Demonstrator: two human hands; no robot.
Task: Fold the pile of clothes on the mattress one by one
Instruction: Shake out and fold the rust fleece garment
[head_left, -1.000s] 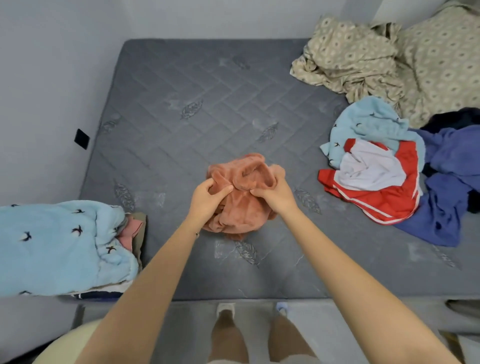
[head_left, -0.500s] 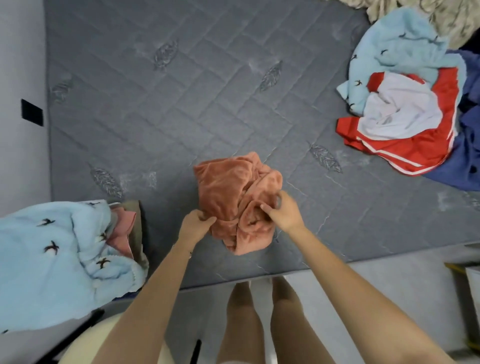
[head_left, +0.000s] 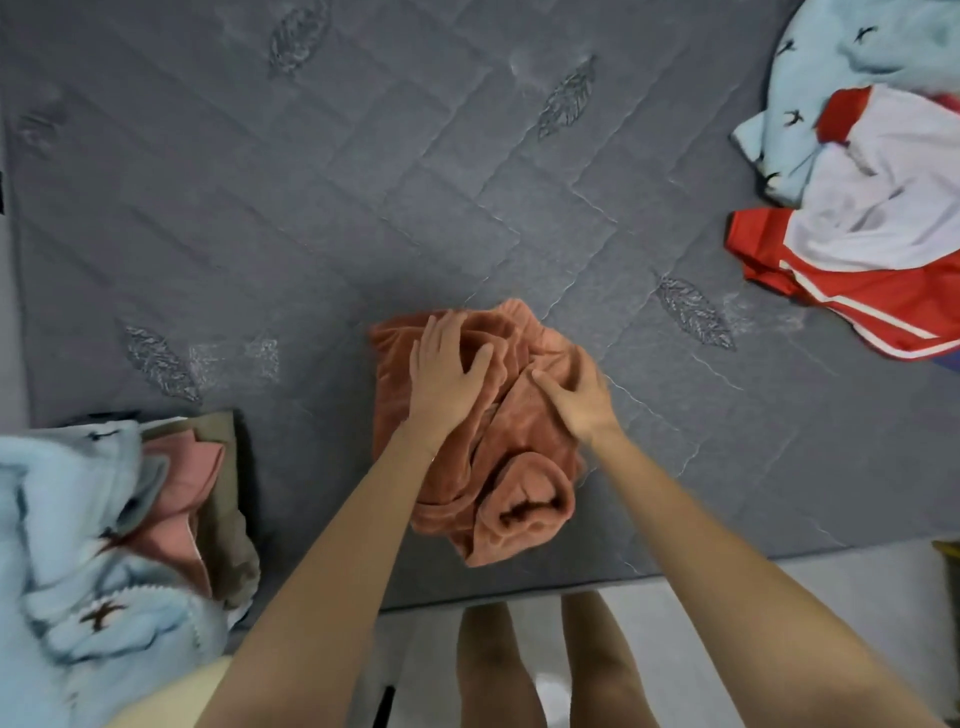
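Near the front edge of the mattress (head_left: 311, 234), the rust fleece garment (head_left: 519, 499) now lies crumpled instead of hanging from my pinching fingers as half a second ago. My left hand (head_left: 447, 374) rests flat on it, fingers spread; my right hand (head_left: 579, 402) presses beside it, fingers straight. Unfolded clothes (head_left: 872, 208) lie far right, the folded stack (head_left: 104, 519) left.

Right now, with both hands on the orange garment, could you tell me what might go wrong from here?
1. The orange garment is bunched under the left hand and right hand; folding it before spreading it flat would likely give a lumpy fold.
2. Its rolled end lies close to the near edge of the mattress, so smoothing toward the body could push it onto the floor.
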